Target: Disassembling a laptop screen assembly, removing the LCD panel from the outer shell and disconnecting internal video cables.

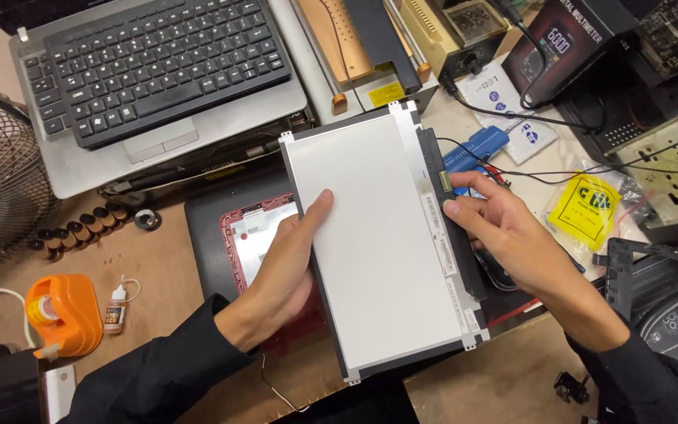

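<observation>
Hands (pixel 284 267) (pixel 504 228) in firm grip on white panel (pixel 370 251), yellow packet (pixel 586 206) right.

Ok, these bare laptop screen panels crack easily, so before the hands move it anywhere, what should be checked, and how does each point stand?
1. Left hand supports the screen panel from its left edge, thumb on top: ok.
2. Right hand has a grip on the right edge: ok.
3. Panel surface free of cracks: ok on the visible side.
4. Black wires clear of the panel: cannot tell.
5. Open laptop base beneath, nothing snagging: cannot tell.
</observation>
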